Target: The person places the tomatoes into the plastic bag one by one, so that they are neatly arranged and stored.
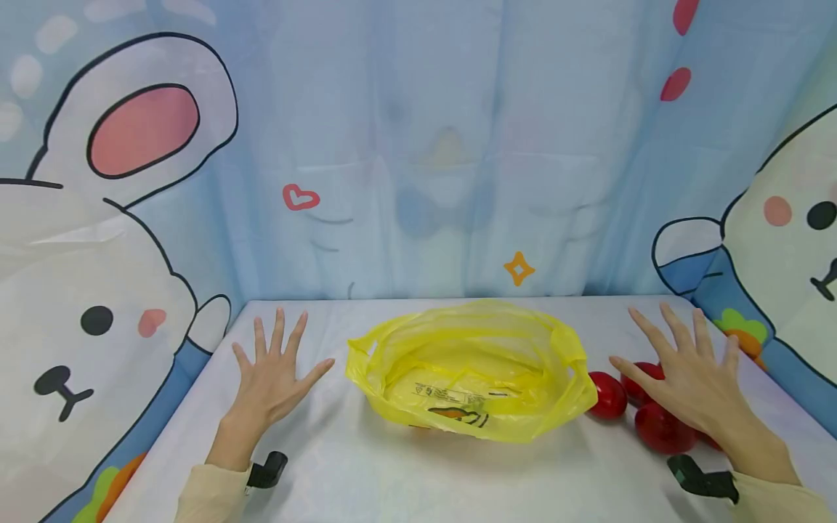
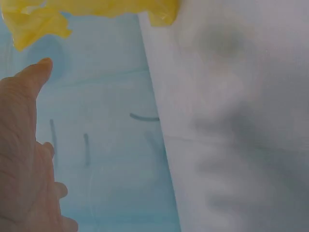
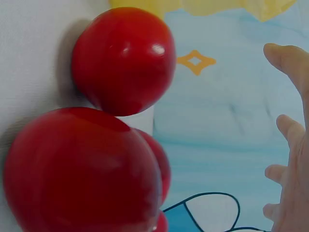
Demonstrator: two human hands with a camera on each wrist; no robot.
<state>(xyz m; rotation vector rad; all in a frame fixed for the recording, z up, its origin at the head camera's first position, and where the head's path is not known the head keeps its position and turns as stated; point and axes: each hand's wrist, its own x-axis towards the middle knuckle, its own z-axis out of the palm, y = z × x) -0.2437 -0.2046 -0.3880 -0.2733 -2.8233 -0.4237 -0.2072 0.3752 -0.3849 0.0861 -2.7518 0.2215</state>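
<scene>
A yellow plastic bag point(image 1: 471, 421) lies on the table with its mouth spread wide, showing printed text and a picture inside. To its left, my left hand point(image 1: 271, 381) hovers with fingers spread, holding nothing. My right hand point(image 1: 696, 374) is likewise spread above several shiny red round fruits point(image 1: 607, 396), which look like apples or tomatoes; it partly hides them in the head view. In the right wrist view one red fruit point(image 3: 124, 60) sits apart from a larger-looking one point(image 3: 82, 169) nearer the camera. Only the thumb side of the left hand point(image 2: 21, 145) shows in the left wrist view.
A white cloth covers the table point(image 1: 418, 487). Behind it hangs a light blue curtain point(image 1: 431, 145) printed with cartoon animals, a heart and a star. Each wrist carries a black camera mount, as on the left wrist point(image 1: 268, 471).
</scene>
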